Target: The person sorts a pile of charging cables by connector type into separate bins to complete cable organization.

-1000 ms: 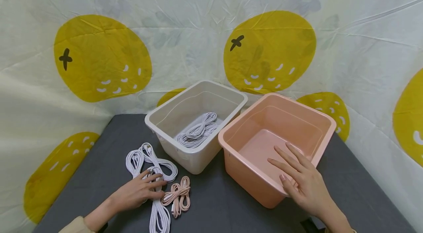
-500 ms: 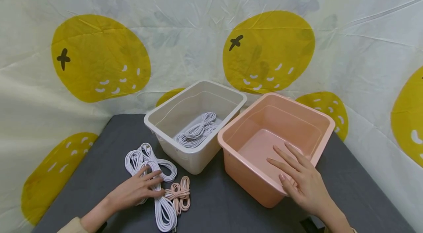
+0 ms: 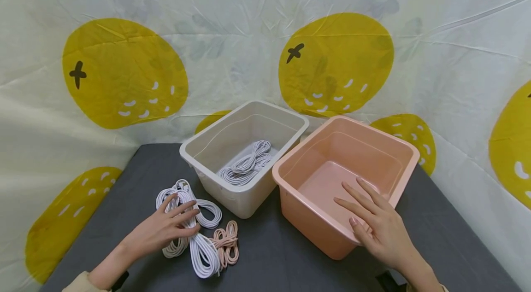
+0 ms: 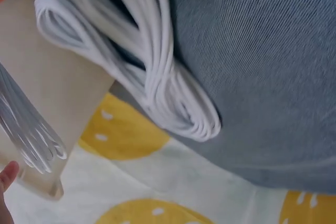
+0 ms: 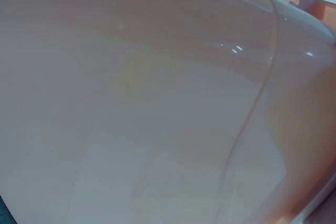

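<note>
In the head view my left hand (image 3: 166,227) lies over a bundled white cable (image 3: 204,255), its fingers and thumb reaching across the bundle; the fingertips' far side is hidden. Another white cable coil (image 3: 211,213) lies just beyond, to the right. A beige coil (image 3: 176,247) shows below the hand. Beside the held bundle is a tied pink cable (image 3: 227,243). My right hand (image 3: 377,227) has its fingers spread and straight over the near rim of the pink bin (image 3: 304,218), holding nothing. White coils (image 4: 142,51) also show in the left wrist view.
A beige bin (image 3: 232,202) stands behind the coils, with white cables (image 3: 249,165) inside. It sits close to the pink bin's left side. Both rest on a dark tabletop (image 3: 298,269), before a cloth backdrop (image 3: 249,52) printed with yellow fruit. The right wrist view shows mainly a blurred bin wall.
My left hand has shifted up and left, and the white bundle's near end has moved away from the front edge. More of the beige coil shows. My right hand stays at the pink bin.
</note>
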Available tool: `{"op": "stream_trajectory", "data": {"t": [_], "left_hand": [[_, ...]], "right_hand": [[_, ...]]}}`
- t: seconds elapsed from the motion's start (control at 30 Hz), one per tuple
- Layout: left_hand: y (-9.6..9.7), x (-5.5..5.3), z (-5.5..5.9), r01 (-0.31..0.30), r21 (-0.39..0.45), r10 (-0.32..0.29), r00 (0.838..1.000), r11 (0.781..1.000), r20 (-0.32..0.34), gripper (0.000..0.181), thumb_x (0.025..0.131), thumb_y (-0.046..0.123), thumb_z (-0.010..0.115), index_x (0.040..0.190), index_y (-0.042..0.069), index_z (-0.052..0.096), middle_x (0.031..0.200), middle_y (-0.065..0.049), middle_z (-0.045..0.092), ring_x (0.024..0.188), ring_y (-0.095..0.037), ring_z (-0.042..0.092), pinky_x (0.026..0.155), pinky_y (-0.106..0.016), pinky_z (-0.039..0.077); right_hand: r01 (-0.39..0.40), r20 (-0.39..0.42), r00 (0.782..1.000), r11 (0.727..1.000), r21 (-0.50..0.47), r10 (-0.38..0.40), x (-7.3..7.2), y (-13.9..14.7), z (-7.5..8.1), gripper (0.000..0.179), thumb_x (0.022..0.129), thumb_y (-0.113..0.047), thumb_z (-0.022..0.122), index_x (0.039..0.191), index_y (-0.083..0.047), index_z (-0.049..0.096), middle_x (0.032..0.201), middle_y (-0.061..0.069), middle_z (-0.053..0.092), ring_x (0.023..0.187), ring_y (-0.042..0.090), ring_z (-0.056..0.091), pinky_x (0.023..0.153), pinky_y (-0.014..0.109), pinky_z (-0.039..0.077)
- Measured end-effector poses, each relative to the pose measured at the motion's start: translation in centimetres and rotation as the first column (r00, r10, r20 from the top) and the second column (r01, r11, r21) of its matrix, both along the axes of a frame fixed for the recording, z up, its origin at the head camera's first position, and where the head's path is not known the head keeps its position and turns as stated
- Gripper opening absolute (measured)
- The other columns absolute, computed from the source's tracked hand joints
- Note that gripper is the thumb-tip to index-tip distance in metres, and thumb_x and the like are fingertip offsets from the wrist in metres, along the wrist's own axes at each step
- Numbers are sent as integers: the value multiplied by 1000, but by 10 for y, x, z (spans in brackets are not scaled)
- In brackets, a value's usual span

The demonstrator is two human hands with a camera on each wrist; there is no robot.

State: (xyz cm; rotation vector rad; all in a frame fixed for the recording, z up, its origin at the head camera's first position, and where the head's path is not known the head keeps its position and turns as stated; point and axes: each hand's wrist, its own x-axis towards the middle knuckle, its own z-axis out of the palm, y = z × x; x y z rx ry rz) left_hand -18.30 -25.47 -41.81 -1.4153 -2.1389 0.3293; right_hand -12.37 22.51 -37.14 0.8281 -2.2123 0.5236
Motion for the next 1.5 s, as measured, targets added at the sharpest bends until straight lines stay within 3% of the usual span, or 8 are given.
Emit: {"op": "stream_trajectory", "data": {"t": [0.03,0.13,0.23,0.3,0.6,0.77,0.9,1.5], "left_hand": [[-1,0,3,-8,4,8,1000,1000,-6,59,94,16,0,104,34,54,114,-2,59,111,-24,50,90,-54,29],[-3,1,13,-52,-7,52,999,999,-2,28,89,14,44,107,33,53,114,-3,58,110,-25,51,90,-55,29],[-5,3,23,-89,-14,89,996,996,-1,57,60,17,77,108,33,52,113,-4,58,109,-27,51,92,-57,28],[-5,3,29,-95,0,95,995,995,-7,69,46,18,84,107,32,54,111,-5,59,107,-28,51,92,-58,27],[-4,1,51,-76,62,77,997,995,-26,69,42,17,82,106,25,57,104,-8,58,102,-31,49,90,-58,26],[-4,2,60,-64,122,69,997,990,-35,25,85,24,43,106,22,58,100,-9,57,99,-31,47,90,-58,26],[-3,2,67,-57,187,68,996,981,-55,50,92,31,12,103,23,60,96,-7,58,97,-29,48,91,-56,25],[14,-13,108,31,327,31,983,945,-183,37,94,36,29,102,21,61,89,-12,58,86,-33,50,83,-55,33]], "right_hand": [[0,-1,1000,1000,0,0,0,0,0,34,91,-33,41,113,-18,62,131,7,50,133,23,30,109,18,11],[0,0,1000,1000,1,0,0,0,0,34,91,-34,41,114,-18,62,132,7,49,133,23,29,109,18,11],[-2,2,1000,1000,-1,2,0,0,0,35,91,-34,41,114,-17,62,132,7,49,133,22,29,109,18,11],[-3,3,1000,1000,-2,3,0,0,0,35,91,-34,41,114,-17,62,133,6,48,133,22,29,109,19,11],[4,9,1000,1000,3,-4,0,1,0,33,91,-32,43,113,-18,62,133,6,48,133,22,29,109,18,11],[8,19,1000,1000,0,-8,1,2,0,33,90,-32,43,114,-18,62,133,7,48,133,22,28,109,18,10],[2,18,1000,1000,-5,-2,1,2,1,33,91,-32,43,114,-17,62,133,6,48,133,22,29,109,18,11],[-2,22,1000,1000,4,2,-1,1,0,33,91,-32,43,114,-17,62,135,4,46,132,24,30,109,18,11]]}}
